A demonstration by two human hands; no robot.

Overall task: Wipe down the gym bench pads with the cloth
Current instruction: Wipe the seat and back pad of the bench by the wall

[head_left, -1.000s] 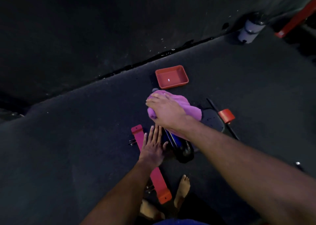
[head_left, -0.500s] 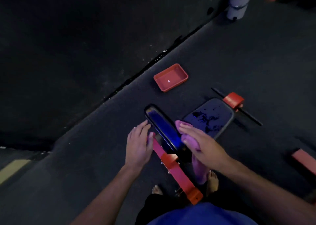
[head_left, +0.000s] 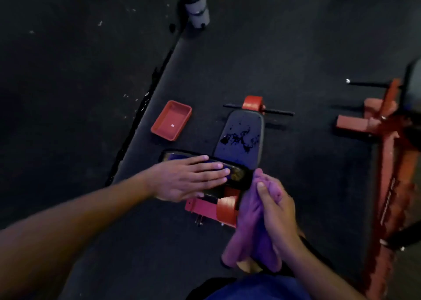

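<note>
1. Bench (head_left: 239, 140) sits low on dark floor (head_left: 296, 49), centre frame, red frame parts showing at both ends.
2. Seat pad (head_left: 240, 138): dark, rounded, runs toward 12 o'clock from the hands; dark wet-looking blotches across its middle.
3. Back pad (head_left: 237, 176): long, black-edged, glossy blue face, lying crosswise at the near end of the seat pad. Its left part is covered by the left hand.
4. Left hand (head_left: 189, 179): fingers straight and together, palm down, flat on the back pad, fingertips pointing to 3 o'clock. Holds nothing.
5. Right hand (head_left: 275, 206): at 5 o'clock from the back pad, fingers curled round the cloth, thumb on top of it.
6. Cloth (head_left: 252, 226): purple, bunched, its top against the right end of the back pad, the rest hanging down toward 6 o'clock below the hand.
7. Red bracket (head_left: 211, 207) of the bench frame directly under the back pad, between the two hands; bolts stick out at its near edge.
8. Red tray (head_left: 170, 120): shallow, rectangular, on the floor at 10 o'clock from the seat pad, apart from it. Small white speck inside.
9. Black crossbar (head_left: 280, 112) with a red block at 12 o'clock, at the far end of the seat pad.
10. Grey bottle (head_left: 197, 11) upright on the floor, far at 12 o'clock, by the mat seam.
11. Second red frame (head_left: 387, 158) at 3 o'clock, well apart from the bench; blurred, details unclear.
</note>
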